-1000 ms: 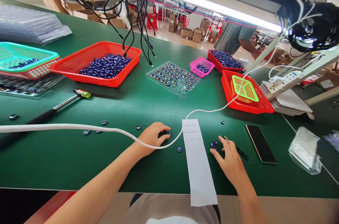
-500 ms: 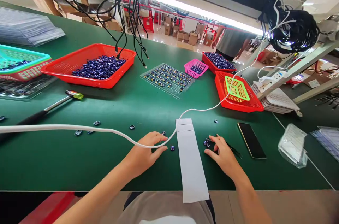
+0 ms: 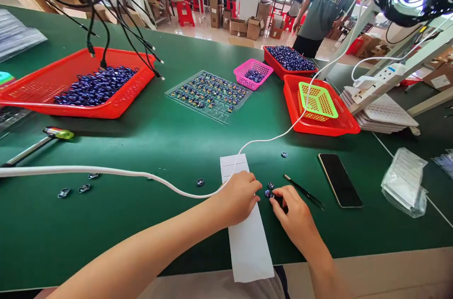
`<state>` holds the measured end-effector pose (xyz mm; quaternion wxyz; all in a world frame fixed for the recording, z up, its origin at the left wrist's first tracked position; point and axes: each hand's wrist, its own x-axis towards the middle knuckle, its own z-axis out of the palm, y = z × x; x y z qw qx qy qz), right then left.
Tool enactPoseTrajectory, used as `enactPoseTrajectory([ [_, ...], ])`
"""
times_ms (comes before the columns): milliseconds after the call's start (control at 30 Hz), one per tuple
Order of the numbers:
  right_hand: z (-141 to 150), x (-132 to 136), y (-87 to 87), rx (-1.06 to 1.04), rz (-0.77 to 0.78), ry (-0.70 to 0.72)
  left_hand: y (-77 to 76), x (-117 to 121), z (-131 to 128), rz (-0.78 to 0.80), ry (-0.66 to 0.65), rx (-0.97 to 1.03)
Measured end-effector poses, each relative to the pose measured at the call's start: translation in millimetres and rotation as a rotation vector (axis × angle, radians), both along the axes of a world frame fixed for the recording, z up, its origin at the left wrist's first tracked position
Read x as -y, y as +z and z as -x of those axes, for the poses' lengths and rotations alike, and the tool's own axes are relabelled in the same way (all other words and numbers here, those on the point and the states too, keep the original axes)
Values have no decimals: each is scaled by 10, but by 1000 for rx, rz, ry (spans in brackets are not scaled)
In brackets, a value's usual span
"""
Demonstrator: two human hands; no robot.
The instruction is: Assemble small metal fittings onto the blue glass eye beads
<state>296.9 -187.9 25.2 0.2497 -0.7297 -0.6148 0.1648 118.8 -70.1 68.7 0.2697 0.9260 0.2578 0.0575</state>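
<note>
My left hand (image 3: pixel 240 199) is over the upper part of a white paper strip (image 3: pixel 249 249). Its fingers are curled together, and whatever they may hold is hidden. Just to the right of the strip, the thumb and index finger of my right hand (image 3: pixel 293 214) pinch at a small shiny dark-blue oval part (image 3: pixel 268 193). Another such oval part (image 3: pixel 271 185) lies right above it. Beyond my right hand rest black tweezers (image 3: pixel 304 191). A single part (image 3: pixel 200 182) lies left of the strip.
A white cable (image 3: pixel 170 188) crosses the table, passing at my left wrist. Red basket (image 3: pixel 120 105) with dark-blue parts, clear tray (image 3: pixel 212 96), pink basket (image 3: pixel 253 72), green basket (image 3: pixel 318 101), hammer (image 3: pixel 35 145) and phone (image 3: pixel 340 180) stand around. Black cables (image 3: pixel 102 20) hang upper left.
My left hand has moved right, onto the paper strip, and its fingers have closed. Two parts beside it no longer show. My right thumb and finger have drawn together. The view has shifted.
</note>
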Motion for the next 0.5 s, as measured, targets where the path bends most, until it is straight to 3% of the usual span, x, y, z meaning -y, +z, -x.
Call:
enactPoseTrajectory([
  [133, -24, 40, 1, 9, -21, 32, -121, -39, -276, -19, -11, -39],
  [267, -41, 35, -20, -11, -59, 39, -239, -7, -358, -34, -58, -61],
  [500, -58, 43, -27, -74, -121, 92, -223, 40, -366, 60, -60, -60],
])
